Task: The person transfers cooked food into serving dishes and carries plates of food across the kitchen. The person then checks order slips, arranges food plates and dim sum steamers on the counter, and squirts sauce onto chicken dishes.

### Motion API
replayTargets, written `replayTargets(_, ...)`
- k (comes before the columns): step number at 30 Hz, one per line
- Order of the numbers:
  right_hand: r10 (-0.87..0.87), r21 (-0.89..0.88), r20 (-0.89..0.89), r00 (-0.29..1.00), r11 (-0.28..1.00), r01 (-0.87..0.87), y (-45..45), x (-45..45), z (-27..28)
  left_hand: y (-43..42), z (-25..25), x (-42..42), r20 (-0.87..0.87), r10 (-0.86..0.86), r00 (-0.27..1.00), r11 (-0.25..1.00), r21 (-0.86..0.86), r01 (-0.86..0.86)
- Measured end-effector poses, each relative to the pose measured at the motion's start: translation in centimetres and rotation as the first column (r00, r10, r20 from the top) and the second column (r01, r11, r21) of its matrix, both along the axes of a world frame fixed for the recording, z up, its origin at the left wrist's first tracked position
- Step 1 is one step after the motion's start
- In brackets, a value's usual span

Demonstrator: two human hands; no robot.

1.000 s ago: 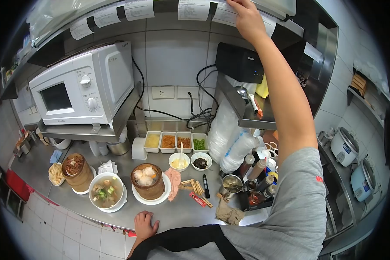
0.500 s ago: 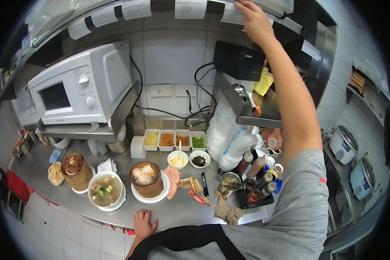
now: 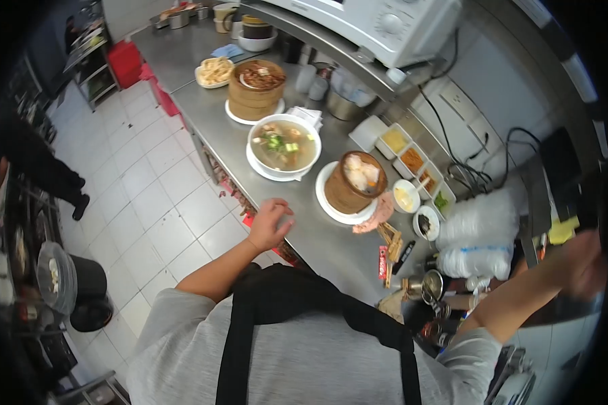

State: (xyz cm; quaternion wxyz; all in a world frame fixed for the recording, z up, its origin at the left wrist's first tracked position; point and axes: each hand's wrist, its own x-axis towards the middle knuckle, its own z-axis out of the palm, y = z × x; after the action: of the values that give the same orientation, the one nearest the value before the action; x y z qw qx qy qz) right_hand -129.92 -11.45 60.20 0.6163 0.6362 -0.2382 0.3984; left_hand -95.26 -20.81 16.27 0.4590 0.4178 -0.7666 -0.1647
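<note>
My left hand (image 3: pixel 271 224) hovers over or rests at the counter's front edge, fingers loosely bent and apart, holding nothing. Nearest to it is a white bowl of soup (image 3: pixel 286 146) with green vegetable pieces, set on a white plate. To its right, a round bamboo steamer (image 3: pixel 353 182) of pale dumplings stands on another white plate (image 3: pixel 329 206). A second bamboo steamer (image 3: pixel 257 91) holds brown meat or chicken feet. My right hand (image 3: pixel 584 266) is raised at the far right, smeared by motion, near a yellow cloth or paper (image 3: pixel 563 230); its fingers cannot be made out.
Small tubs of toppings (image 3: pixel 411 160) line the wall beside two small bowls. A pink cloth (image 3: pixel 378 214), clothespins (image 3: pixel 390 237) and a black marker (image 3: pixel 404 256) lie nearby. Wrapped plastic stacks (image 3: pixel 476 233) stand right. A microwave (image 3: pixel 385 30) sits above. Another person (image 3: pixel 40 158) stands at left.
My view has swung left and down, bringing the floor and another person in. My right hand has come down from the paper slips on the upper shelf. My left hand's fingers have spread slightly.
</note>
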Motion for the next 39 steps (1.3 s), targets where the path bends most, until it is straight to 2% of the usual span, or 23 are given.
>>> replayTargets(1,-0.206,-0.098,0.028,0.978,0.973,0.208,1.1,-1.3,-3.2,-0.9,-0.7,1.9,-0.022,0.119,0.993,0.993,0.000,-0.119)
replayTargets(2,-0.104,0.067,-0.018,0.994,0.992,0.105,1.0,1.8,-5.6,-1.9,-1.4,4.0,-0.043,0.226,0.973,0.974,0.006,-0.226)
replayTargets(3,0.163,0.414,0.003,0.987,0.898,-0.150,0.9,6.5,-7.6,-3.1,-1.9,6.4,-0.140,0.273,0.952,0.956,0.152,-0.252)
replayTargets(4,0.305,0.654,0.129,0.943,0.689,-0.312,0.5,9.7,-9.6,-4.5,-2.2,8.8,-0.228,0.325,0.918,0.920,0.298,-0.252)
replayTargets(5,0.332,0.774,0.269,0.904,0.485,-0.408,-0.9,12.2,-12.3,-6.0,-2.4,11.0,-0.264,0.359,0.895,0.892,0.377,-0.247)
replayTargets(6,0.359,0.737,0.452,0.816,0.365,-0.569,-3.3,14.1,-16.5,-7.7,-2.3,12.5,-0.296,0.389,0.872,0.862,0.450,-0.232)
replayTargets(7,0.219,0.815,0.499,0.838,0.210,-0.540,-5.0,15.4,-19.4,-9.4,-2.0,13.2,-0.347,0.358,0.867,0.842,0.522,-0.139)
replayTargets(8,-0.033,0.772,0.632,0.774,-0.051,-0.633,-6.3,17.3,-22.8,-11.4,-1.5,13.9,-0.397,0.327,0.858,0.812,0.582,-0.040)
replayTargets(9,-0.260,0.575,0.728,0.635,-0.273,-0.771,-8.3,18.0,-28.0,-13.3,-0.8,14.6,-0.446,0.296,0.845,0.773,0.631,0.062)
replayTargets(11,-0.671,0.158,0.700,0.246,-0.190,-0.969,-11.4,20.0,-36.2,-16.5,1.3,14.5,-0.422,0.179,0.888,0.692,0.696,0.191)
replayTargets(12,-0.738,0.103,0.666,0.109,-0.054,-0.993,-12.9,21.0,-38.7,-18.1,2.0,14.1,-0.412,0.109,0.905,0.639,0.727,0.254)
replayTargets(13,-0.777,0.052,0.627,-0.042,0.096,-0.994,-14.5,22.1,-40.6,-19.9,1.8,14.1,-0.415,0.040,0.909,0.536,0.777,0.331)
replayTargets(15,-0.761,-0.088,0.590,-0.270,0.272,-0.958,-17.5,23.6,-43.3,-22.3,2.9,13.4,-0.445,-0.059,0.893,0.461,0.782,0.420)
replayTargets(16,-0.745,-0.148,0.577,-0.336,0.309,-0.939,-19.0,24.1,-44.0,-24.6,0.6,13.0,-0.348,-0.338,0.874,0.700,0.528,0.481)
replayTargets(17,-0.667,-0.205,0.642,-0.378,0.326,-0.923,-20.5,24.4,-45.6,-23.5,4.0,12.2,-0.491,-0.206,0.847,0.429,0.732,0.529)
replayTargets(18,-0.747,-0.136,0.537,-0.393,0.383,-0.914,-21.1,24.7,-44.0,-25.7,0.3,12.6,-0.399,-0.420,0.815,0.564,0.589,0.578)
replayTargets(19,-0.566,-0.116,0.710,-0.419,0.493,-0.862,-23.7,24.4,-50.1,-25.1,2.0,12.2,-0.407,-0.381,0.830,0.500,0.664,0.555)
replayTargets(20,-0.538,-0.051,0.752,-0.380,0.527,-0.848,-23.9,24.9,-49.5,-25.0,2.2,12.2,-0.522,-0.322,0.790,0.381,0.692,0.613)
replayTargets(22,-0.568,0.084,0.755,-0.328,0.580,-0.810,-23.1,25.9,-46.3,-24.3,3.1,12.3,-0.431,-0.267,0.862,0.376,0.777,0.505)
replayTargets(25,-0.531,0.079,0.775,-0.342,0.619,-0.781,-22.9,26.8,-45.0,-24.7,2.6,12.7,-0.400,-0.291,0.869,0.329,0.811,0.484)
replayTargets(26,-0.518,0.070,0.780,-0.350,0.629,-0.774,-22.7,27.1,-44.7,-24.9,2.5,12.8,-0.396,-0.290,0.871,0.313,0.821,0.478)
replayTargets(30,-0.602,0.259,0.770,-0.211,0.598,-0.758,-22.7,27.2,-44.7,-23.7,4.8,12.3,-0.493,-0.217,0.843,0.290,0.792,0.538)
replayTargets(39,-0.567,0.109,0.776,-0.276,0.552,-0.827,-23.0,26.7,-45.9,-24.9,3.1,13.3,-0.538,-0.222,0.813,0.188,0.795,0.577)
